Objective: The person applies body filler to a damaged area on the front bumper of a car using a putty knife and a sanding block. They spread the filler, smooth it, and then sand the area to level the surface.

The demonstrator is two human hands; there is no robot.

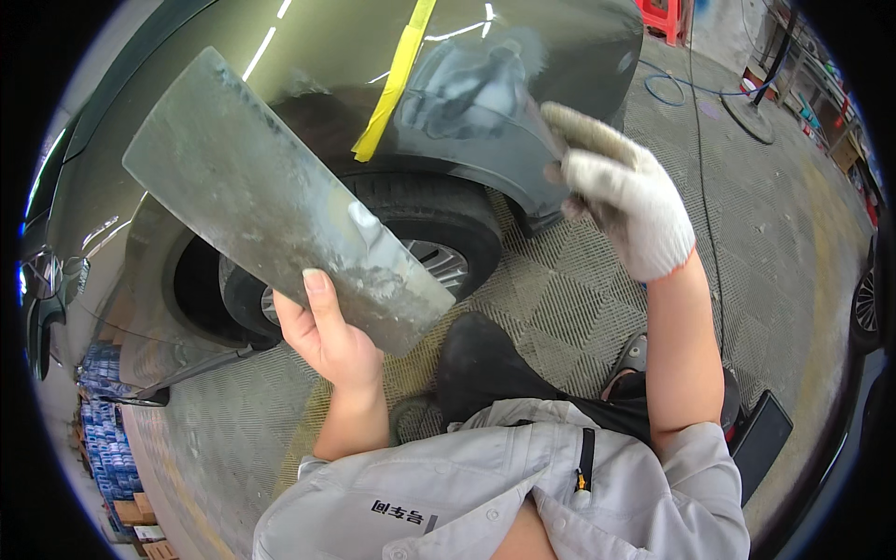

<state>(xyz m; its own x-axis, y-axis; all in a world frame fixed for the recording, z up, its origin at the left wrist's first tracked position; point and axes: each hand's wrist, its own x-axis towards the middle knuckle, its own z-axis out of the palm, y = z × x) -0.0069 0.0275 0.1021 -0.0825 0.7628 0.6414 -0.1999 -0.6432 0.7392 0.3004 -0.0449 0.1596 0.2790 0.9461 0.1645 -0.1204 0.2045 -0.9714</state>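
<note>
Nearest, a grey shirt spans the lower edge, which cuts it off. Above it, the bare left hand has a firm grip on the near end of a flat rectangular board, tilted up to the left; the thumb presses its face, the other fingers are mostly hidden beneath. A pale blob of paste sits near the board's right edge. To the right, well apart from the board, the white-gloved right hand is raised with fingers partly bent; a thin strip shows by its fingertips, too blurred to tell whether its grip has hold of it. Beyond is a dark olive car panel with a smeared grey patch, just left of that hand, and yellow tape. The board hides part of the wheel. Ribbed floor shows between the hands and stretches right toward another car, cut off at the rim, and a blue hose.
</note>
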